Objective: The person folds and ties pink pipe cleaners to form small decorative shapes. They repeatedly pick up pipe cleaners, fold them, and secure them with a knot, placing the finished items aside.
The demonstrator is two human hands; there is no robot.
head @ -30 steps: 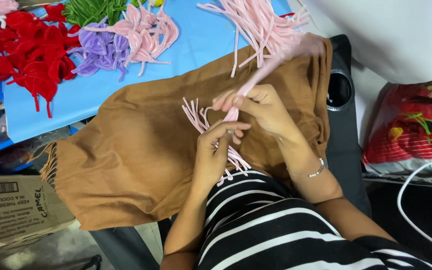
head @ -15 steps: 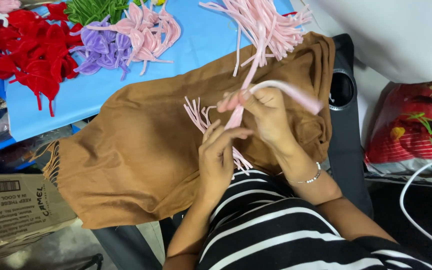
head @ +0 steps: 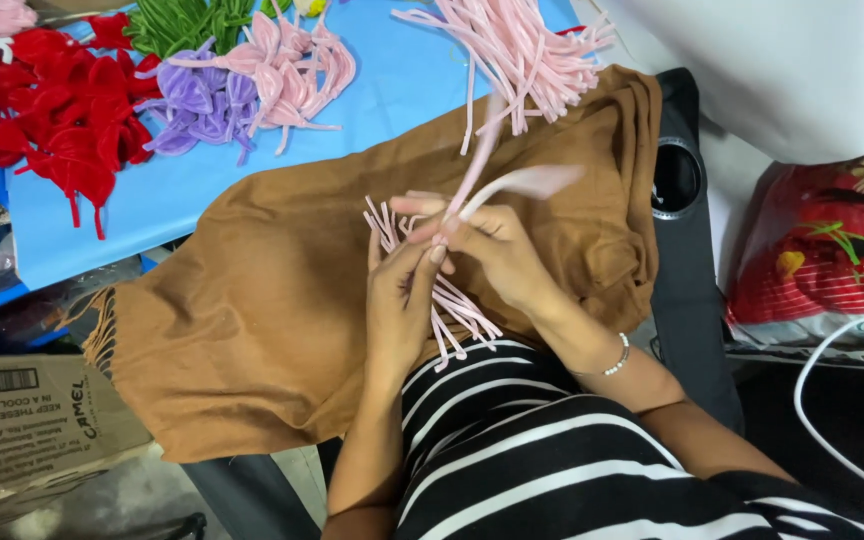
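Observation:
My left hand (head: 399, 300) grips a bundle of pale pink fuzzy stems (head: 452, 305) over a brown cloth (head: 272, 310) on my lap. My right hand (head: 497, 250) pinches a single pink stem (head: 512, 185) that curls up and right in a blurred loop, its base meeting the bundle at my left fingertips. The two hands touch at the fingertips. A beaded bracelet (head: 614, 355) circles my right wrist.
A blue table (head: 402, 70) carries a loose pile of pink stems (head: 522, 50), pink bent shapes (head: 297, 65), purple shapes (head: 192, 105), red shapes (head: 57, 110) and green stems (head: 187, 20). A cardboard box (head: 32, 420) sits lower left. A red printed bag (head: 832, 250) and white cable (head: 832, 440) lie right.
The pink stem in my right hand has bent from reaching up-right to a loop nearer the bundle. Both hands stayed over the brown cloth.

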